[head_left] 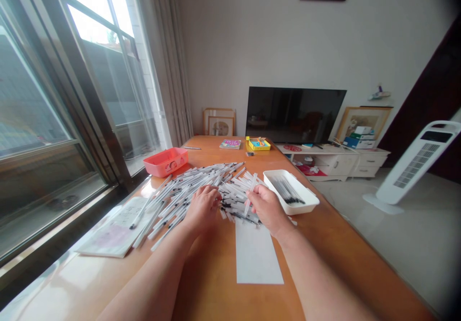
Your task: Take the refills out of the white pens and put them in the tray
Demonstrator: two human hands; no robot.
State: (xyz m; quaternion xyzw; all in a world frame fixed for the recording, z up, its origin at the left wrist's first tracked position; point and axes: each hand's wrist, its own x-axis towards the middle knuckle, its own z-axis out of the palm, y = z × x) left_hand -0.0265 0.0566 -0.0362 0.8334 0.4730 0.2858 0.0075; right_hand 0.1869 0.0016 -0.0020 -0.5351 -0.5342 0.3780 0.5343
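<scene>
The tabletop (212, 273) spreads beneath both grips. Loose pens (180, 189) sprawl beside and beyond the left grip (203, 208); a wide sweep there could set them rolling. Just right of the right grip (265, 206) sits a white box (300, 209) of dark-tipped rods (288, 191), which an outward swing might knock. Paper (259, 258) lies nearer the body, below the right grip. The left grip curls over the heap; whether it holds anything, I cannot tell. The right grip pinches a clear tube (254, 181), which a slack hold could drop.
</scene>
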